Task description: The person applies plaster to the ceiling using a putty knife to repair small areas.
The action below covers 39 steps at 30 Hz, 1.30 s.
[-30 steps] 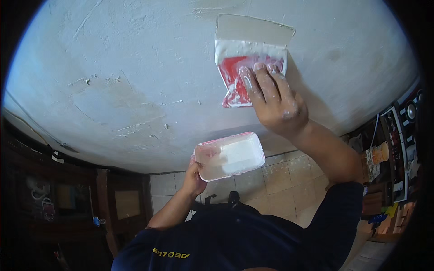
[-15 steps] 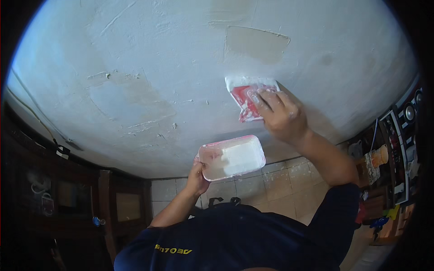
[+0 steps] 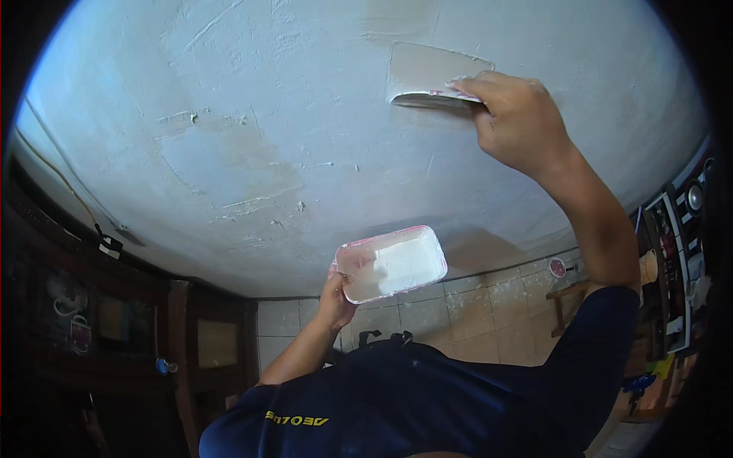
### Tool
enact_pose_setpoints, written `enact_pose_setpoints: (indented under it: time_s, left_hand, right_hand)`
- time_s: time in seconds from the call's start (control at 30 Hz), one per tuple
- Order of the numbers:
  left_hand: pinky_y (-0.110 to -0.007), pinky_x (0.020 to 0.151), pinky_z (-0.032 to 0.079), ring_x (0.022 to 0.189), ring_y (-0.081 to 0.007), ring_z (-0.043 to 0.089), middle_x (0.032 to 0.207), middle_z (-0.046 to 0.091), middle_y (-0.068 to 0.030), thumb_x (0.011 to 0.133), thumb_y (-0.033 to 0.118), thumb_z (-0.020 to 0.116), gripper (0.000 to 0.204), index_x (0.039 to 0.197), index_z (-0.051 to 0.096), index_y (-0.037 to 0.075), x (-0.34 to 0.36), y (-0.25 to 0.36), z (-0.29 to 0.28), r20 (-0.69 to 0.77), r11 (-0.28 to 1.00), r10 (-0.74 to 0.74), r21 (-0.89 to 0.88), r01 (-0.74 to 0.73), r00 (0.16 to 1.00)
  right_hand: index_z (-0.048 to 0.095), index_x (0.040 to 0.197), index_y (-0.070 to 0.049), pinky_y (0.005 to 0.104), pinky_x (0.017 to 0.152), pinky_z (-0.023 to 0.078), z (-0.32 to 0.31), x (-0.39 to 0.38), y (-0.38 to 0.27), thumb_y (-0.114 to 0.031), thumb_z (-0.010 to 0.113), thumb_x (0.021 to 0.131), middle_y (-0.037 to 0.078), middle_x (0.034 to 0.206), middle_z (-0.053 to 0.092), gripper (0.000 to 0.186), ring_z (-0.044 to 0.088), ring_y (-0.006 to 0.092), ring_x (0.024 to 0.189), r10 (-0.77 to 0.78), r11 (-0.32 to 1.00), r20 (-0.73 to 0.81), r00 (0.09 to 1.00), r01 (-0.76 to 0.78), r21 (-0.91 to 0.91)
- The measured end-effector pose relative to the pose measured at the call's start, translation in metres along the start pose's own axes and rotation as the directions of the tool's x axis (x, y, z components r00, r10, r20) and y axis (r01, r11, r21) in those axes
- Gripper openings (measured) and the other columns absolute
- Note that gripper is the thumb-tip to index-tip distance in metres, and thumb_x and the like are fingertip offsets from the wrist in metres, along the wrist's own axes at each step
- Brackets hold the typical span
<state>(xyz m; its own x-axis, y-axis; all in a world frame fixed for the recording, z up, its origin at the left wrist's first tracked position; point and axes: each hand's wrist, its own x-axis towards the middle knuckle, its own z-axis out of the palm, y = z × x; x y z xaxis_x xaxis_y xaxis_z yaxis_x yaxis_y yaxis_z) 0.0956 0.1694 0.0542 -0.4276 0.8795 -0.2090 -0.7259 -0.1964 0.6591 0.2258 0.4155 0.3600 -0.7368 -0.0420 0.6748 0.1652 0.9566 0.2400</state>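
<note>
- Higher up the wall (image 3: 305, 137) than half a second ago, the spreader (image 3: 437, 95) is now showing edge-on, crossing the lower part of a beige patch (image 3: 431, 65).
- Its right end is being pinched by the right hand (image 3: 523, 114), thumb below, fingers above.
- Below, the left hand (image 3: 334, 301) is gripping a tray (image 3: 360, 284) by its left end.
- White paste (image 3: 401, 259) is lying inside the tray.
- Farther out, floor tiles (image 3: 427, 317) are showing beneath.
</note>
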Motion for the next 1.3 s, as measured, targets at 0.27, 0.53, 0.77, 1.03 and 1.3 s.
enact_pose_setpoints:
  time_s: [0.27, 0.53, 0.77, 1.03, 1.3]
  left_hand:
    - [-0.046, 0.098, 0.043, 0.119, -0.0279, 0.052, 0.129, 0.053, -0.0116, 0.077, 0.025, 0.051, 0.059, 0.134, 0.045, 0.008, 0.002, -0.003, 0.001, -0.029, 1.000, 0.007, 0.017, -0.007, 1.000]
    - [-0.046, 0.098, 0.044, 0.120, -0.0273, 0.052, 0.130, 0.052, -0.0113, 0.079, 0.022, 0.050, 0.058, 0.135, 0.043, 0.010, 0.011, -0.009, -0.001, 0.015, 0.999, 0.019, 0.040, -0.019, 1.000]
    - [-0.046, 0.098, 0.044, 0.119, -0.0274, 0.052, 0.130, 0.052, -0.0115, 0.079, 0.023, 0.050, 0.060, 0.137, 0.042, 0.010, 0.007, -0.005, 0.013, 0.018, 0.995, -0.006, 0.101, 0.005, 1.000]
    - [-0.045, 0.100, 0.042, 0.118, -0.0291, 0.052, 0.128, 0.054, -0.0125, 0.077, 0.024, 0.050, 0.059, 0.133, 0.045, 0.005, 0.003, -0.014, 0.014, 0.036, 0.998, 0.054, 0.039, -0.055, 0.998]
    - [-0.046, 0.100, 0.042, 0.119, -0.0299, 0.053, 0.128, 0.054, -0.0131, 0.077, 0.024, 0.049, 0.060, 0.133, 0.045, 0.005, -0.004, -0.022, 0.015, -0.019, 0.999, 0.041, -0.013, -0.041, 0.999]
  right_hand:
    - [0.070, 0.097, -0.006, 0.0331, 0.068, 0.055, -0.018, 0.002, 0.005, -0.001, 0.060, 0.074, 0.010, 0.091, 0.067, 0.026, 0.066, 0.0257, 0.075, -0.208, 0.961, -0.231, 0.950, 0.155, -0.227]
    - [0.069, 0.098, -0.006, 0.0240, 0.049, 0.053, 0.055, -0.051, -0.021, -0.011, 0.061, 0.075, 0.011, 0.097, 0.067, 0.025, 0.066, 0.0192, 0.082, -0.297, 0.870, -0.194, 0.935, 0.182, -0.458]
    - [0.068, 0.102, -0.003, 0.0259, 0.052, 0.055, 0.078, -0.078, -0.038, -0.013, 0.060, 0.076, 0.015, 0.100, 0.067, 0.028, 0.066, 0.0246, 0.086, -0.269, 0.905, -0.091, 0.959, 0.220, -0.365]
    - [0.069, 0.097, -0.006, 0.0338, 0.059, 0.056, 0.047, -0.060, -0.020, 0.000, 0.062, 0.068, 0.007, 0.088, 0.067, 0.030, 0.064, 0.0227, 0.070, -0.132, 0.989, -0.025, 0.991, 0.130, -0.067]
    - [0.070, 0.102, -0.011, 0.0373, 0.064, 0.054, -0.012, -0.009, 0.018, -0.003, 0.056, 0.075, 0.009, 0.078, 0.064, 0.031, 0.064, 0.0283, 0.070, -0.203, 0.976, -0.136, 0.970, 0.189, -0.108]
